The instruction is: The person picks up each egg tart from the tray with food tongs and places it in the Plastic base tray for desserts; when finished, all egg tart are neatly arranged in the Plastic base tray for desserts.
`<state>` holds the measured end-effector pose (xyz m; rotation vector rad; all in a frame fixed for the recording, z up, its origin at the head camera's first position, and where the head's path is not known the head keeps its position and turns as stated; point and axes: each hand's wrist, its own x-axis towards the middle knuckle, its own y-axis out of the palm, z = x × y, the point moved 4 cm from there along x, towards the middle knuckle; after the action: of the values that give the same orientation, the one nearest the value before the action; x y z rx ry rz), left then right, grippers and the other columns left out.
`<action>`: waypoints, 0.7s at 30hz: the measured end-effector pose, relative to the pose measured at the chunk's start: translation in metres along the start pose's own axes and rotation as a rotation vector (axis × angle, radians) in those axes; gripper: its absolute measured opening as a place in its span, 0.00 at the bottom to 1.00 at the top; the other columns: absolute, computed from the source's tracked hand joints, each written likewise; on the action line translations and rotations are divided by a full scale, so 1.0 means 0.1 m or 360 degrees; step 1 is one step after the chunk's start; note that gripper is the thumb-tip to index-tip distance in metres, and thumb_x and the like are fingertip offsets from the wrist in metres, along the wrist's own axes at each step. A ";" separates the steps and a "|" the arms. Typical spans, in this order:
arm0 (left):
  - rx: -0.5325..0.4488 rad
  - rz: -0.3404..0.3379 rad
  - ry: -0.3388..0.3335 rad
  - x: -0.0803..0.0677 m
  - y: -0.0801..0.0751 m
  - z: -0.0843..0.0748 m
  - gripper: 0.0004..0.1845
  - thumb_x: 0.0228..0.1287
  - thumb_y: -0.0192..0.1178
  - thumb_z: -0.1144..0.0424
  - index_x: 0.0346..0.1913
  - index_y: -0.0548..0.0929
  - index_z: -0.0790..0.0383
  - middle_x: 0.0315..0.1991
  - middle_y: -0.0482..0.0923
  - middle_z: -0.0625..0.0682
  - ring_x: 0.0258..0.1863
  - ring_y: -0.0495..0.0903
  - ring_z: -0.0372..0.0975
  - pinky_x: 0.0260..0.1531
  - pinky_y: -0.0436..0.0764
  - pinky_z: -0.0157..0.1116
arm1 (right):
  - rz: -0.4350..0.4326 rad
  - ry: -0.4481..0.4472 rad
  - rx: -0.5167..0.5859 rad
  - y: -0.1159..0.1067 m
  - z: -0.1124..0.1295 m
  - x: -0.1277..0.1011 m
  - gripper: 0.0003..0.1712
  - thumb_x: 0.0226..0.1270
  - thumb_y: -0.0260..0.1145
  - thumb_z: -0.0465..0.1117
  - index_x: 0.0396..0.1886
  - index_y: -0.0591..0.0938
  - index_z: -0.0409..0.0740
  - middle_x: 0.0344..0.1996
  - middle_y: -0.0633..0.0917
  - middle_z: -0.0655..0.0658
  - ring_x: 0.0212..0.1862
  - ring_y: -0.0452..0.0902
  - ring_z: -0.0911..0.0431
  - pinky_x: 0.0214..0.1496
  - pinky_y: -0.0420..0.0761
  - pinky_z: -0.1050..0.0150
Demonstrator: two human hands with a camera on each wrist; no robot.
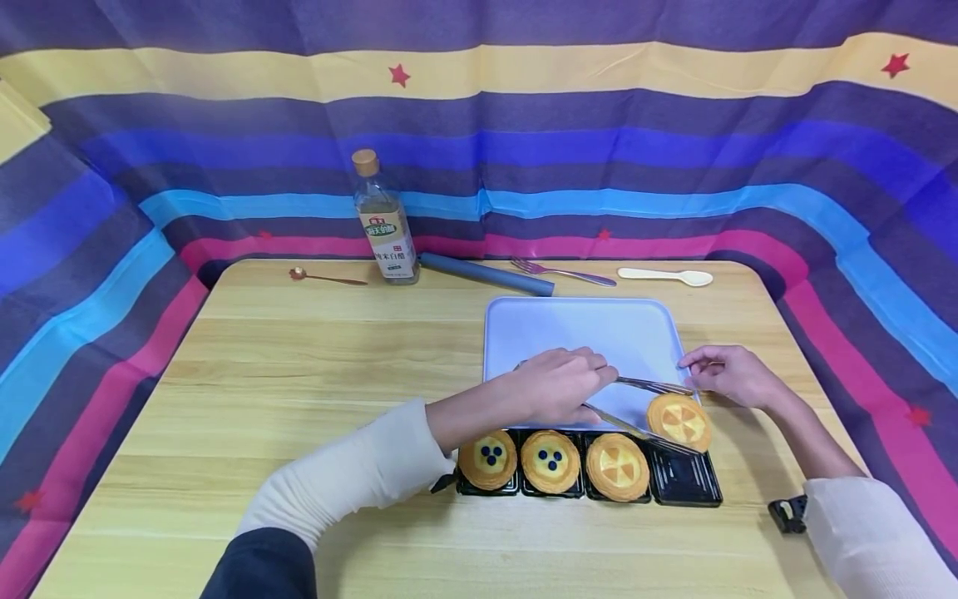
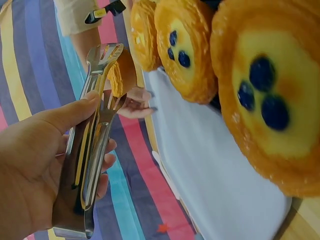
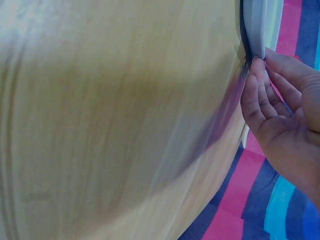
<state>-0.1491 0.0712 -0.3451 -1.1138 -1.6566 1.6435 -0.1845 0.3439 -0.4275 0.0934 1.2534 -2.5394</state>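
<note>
My left hand (image 1: 561,384) grips metal tongs (image 2: 75,170), thumb on one arm and fingers round the other. Between the tongs' ends a round tart (image 1: 679,421) with a cross-patterned top is held, over the tray's near right corner and the black box's rightmost compartment (image 1: 684,480). My right hand (image 1: 729,374) pinches the right edge of the pale blue tray (image 3: 256,30) between thumb and fingers. Two tarts with blueberries (image 1: 550,472) and a cross-patterned tart (image 1: 617,474) sit in the other compartments; the rightmost holds no tart.
Along the table's back edge lie a small copper-coloured spoon (image 1: 329,279), a dark blue cylinder (image 1: 486,273), a purplish fork (image 1: 565,271) and a cream spoon (image 1: 666,275). A vinegar bottle (image 1: 387,237) stands upright among them. Striped cloth (image 1: 479,150) surrounds the wooden table (image 1: 284,358).
</note>
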 end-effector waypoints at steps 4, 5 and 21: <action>0.0035 -0.0005 0.0049 0.00 0.02 -0.08 0.31 0.61 0.60 0.43 0.62 0.72 0.55 0.54 0.77 0.44 0.53 0.74 0.34 0.50 0.78 0.26 | 0.0004 0.0030 -0.0003 0.01 0.00 0.00 0.16 0.58 0.70 0.38 0.44 0.82 0.35 0.32 0.83 0.43 0.29 0.74 0.68 0.29 0.75 0.72; 0.0048 -0.0003 0.0063 0.00 0.03 -0.10 0.31 0.61 0.59 0.43 0.62 0.72 0.55 0.53 0.77 0.44 0.53 0.75 0.33 0.50 0.78 0.26 | 0.0005 0.0034 -0.0006 0.01 0.00 0.00 0.16 0.58 0.70 0.39 0.44 0.82 0.35 0.32 0.83 0.43 0.29 0.74 0.68 0.29 0.75 0.72; 0.0129 0.0041 0.0131 0.03 0.22 -0.30 0.24 0.61 0.59 0.42 0.54 0.77 0.51 0.39 0.75 0.39 0.42 0.74 0.30 0.37 0.76 0.21 | 0.0007 0.0050 -0.0023 0.01 0.01 0.00 0.17 0.58 0.70 0.40 0.45 0.82 0.36 0.33 0.82 0.43 0.30 0.75 0.67 0.30 0.76 0.72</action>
<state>-0.1215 0.0873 -0.3640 -1.1514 -1.5164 1.6438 -0.1840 0.3423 -0.4274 0.1331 1.2816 -2.5344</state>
